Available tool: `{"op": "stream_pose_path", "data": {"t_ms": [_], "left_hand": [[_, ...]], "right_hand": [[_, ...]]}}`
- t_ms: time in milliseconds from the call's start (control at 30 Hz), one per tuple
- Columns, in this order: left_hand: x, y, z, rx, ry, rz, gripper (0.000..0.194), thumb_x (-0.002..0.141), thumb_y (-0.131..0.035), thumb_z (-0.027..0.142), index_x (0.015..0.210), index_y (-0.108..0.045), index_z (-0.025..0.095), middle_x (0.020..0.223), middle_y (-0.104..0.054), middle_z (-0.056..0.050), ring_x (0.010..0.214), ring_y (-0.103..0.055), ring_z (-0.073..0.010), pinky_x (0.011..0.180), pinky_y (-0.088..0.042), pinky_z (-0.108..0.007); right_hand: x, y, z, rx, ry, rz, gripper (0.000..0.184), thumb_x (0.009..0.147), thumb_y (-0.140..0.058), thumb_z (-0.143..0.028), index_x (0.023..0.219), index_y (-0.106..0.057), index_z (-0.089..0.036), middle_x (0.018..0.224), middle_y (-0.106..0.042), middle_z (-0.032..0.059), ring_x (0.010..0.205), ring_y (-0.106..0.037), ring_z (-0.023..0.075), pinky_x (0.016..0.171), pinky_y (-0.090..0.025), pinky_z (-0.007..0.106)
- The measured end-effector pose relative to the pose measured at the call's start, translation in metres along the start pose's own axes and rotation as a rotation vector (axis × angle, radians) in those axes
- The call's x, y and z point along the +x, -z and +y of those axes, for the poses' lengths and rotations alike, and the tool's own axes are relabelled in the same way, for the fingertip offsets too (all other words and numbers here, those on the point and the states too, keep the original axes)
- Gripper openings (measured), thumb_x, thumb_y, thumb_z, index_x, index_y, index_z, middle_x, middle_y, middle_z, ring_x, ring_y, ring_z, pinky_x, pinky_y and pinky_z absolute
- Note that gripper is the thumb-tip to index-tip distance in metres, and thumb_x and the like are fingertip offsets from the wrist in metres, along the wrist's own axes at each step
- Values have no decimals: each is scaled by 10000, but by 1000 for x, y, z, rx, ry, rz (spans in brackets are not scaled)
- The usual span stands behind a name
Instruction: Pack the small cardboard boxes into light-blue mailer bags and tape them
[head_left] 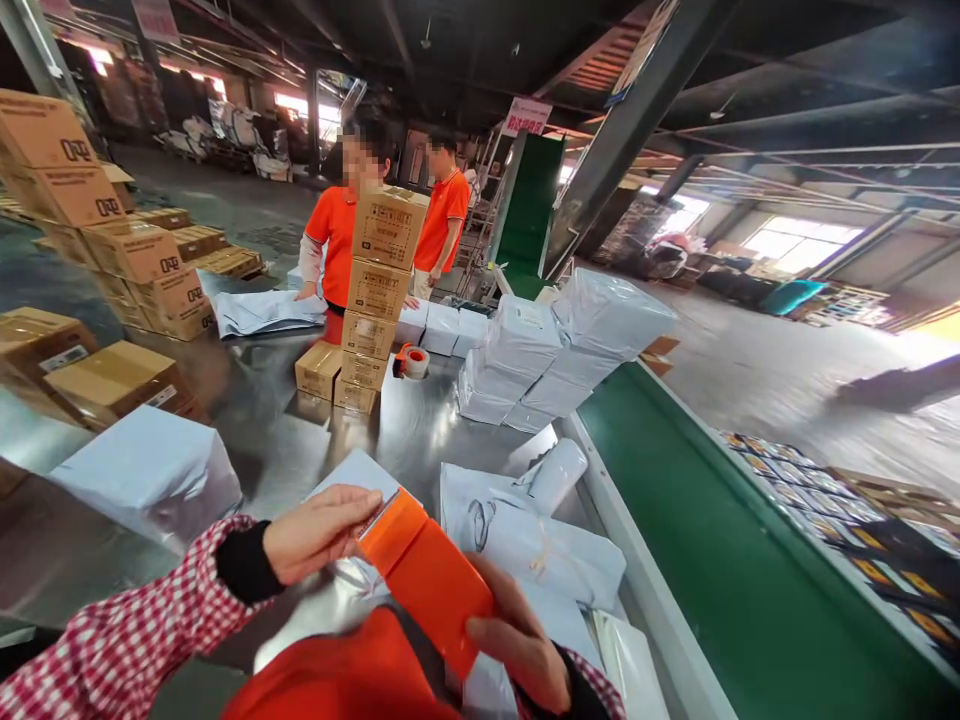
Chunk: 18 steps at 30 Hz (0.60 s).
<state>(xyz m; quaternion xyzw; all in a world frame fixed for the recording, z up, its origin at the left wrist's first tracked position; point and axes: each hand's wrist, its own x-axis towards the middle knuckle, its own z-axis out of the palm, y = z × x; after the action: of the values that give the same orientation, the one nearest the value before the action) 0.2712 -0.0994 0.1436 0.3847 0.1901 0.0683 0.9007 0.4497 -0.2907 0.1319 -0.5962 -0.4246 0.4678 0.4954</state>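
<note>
An orange piece point(435, 585) is held above the metal table point(277, 440), slanted between both hands. Its far corner is pinched between the thumb and bent forefinger of the left hand point(319, 530). Its near end is clasped by the right hand point(517, 635), thumb on top; how the fingers beneath are set cannot be told. It is best steadied by the right hand, with light left fingertips kept off the thin edge. Beyond it, white wrapping point(540, 540) is seen beside the green conveyor point(675, 530).
</note>
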Motion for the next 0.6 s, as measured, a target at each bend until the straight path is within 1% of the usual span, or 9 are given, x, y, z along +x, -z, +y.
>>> {"op": "stream_pose_path", "data": {"t_ms": [100, 200, 267, 333, 367, 433, 500, 533, 600], "left_hand": [[-2, 6, 4, 12, -45, 51, 418, 589, -899, 470, 669, -692, 117, 597, -595, 14, 547, -501, -54, 550, -414, -161], [-1, 12, 5, 81, -98, 109, 431, 601, -886, 482, 663, -656, 123, 592, -586, 18, 532, -484, -60, 524, -387, -175], [2, 15, 5, 120, -87, 124, 445, 617, -865, 510, 678, -649, 127, 584, -583, 20, 511, -479, -61, 508, -379, -180], [7, 19, 2, 126, -58, 136, 465, 584, -875, 520, 679, -641, 130, 572, -576, 26, 494, -476, -56, 505, -385, -180], [10, 21, 1, 127, -50, 144, 477, 561, -882, 524, 673, -634, 132, 566, -574, 29, 492, -479, -55, 507, -391, -179], [15, 26, 0, 189, -57, 173, 494, 537, -880, 539, 660, -620, 138, 548, -567, 35, 490, -489, -59, 502, -392, -179], [18, 36, 7, 323, -87, 221, 500, 550, -849, 571, 648, -601, 148, 528, -549, 47, 467, -480, -64, 473, -381, -187], [19, 45, 14, 396, -112, 258, 494, 565, -829, 578, 646, -591, 153, 527, -540, 53, 457, -478, -67, 466, -388, -194], [18, 71, 36, 500, -201, 389, 465, 585, -805, 562, 671, -591, 158, 544, -534, 62, 456, -485, -75, 472, -422, -213]], "right_hand": [[4, -9, -3, -15, 46, -5, 529, 719, -675, -630, 1063, -726, -232, 809, -641, 51, 732, -542, 203, 656, -457, 306], [9, -17, -5, -85, 108, 51, 569, 717, -670, -681, 1046, -714, -218, 813, -629, 49, 717, -528, 191, 628, -441, 292], [14, -21, -5, -141, 117, 77, 636, 622, -749, -699, 1010, -698, -197, 784, -625, 36, 678, -511, 174, 584, -417, 271], [21, -25, -7, -205, 129, 91, 700, 513, -841, -654, 1004, -678, -183, 792, -639, 27, 668, -510, 164, 571, -409, 256], [26, -27, -7, -236, 139, 98, 733, 493, -868, -615, 1047, -667, -180, 813, -651, 28, 670, -517, 161, 572, -414, 251], [35, -29, -10, -272, 139, 98, 842, 529, -881, -543, 1239, -602, -186, 840, -668, 27, 648, -531, 153, 566, -431, 247], [42, -27, -12, -242, 108, 68, 933, 609, -850, -498, 1413, -481, -203, 839, -682, 25, 586, -537, 142, 533, -446, 248], [42, -23, -13, -219, 92, 55, 942, 642, -832, -481, 1456, -442, -211, 849, -692, 30, 575, -552, 145, 529, -463, 255], [34, -8, -13, -182, 92, 52, 835, 682, -803, -455, 1426, -508, -217, 952, -719, 72, 666, -632, 193, 598, -529, 301]]}}
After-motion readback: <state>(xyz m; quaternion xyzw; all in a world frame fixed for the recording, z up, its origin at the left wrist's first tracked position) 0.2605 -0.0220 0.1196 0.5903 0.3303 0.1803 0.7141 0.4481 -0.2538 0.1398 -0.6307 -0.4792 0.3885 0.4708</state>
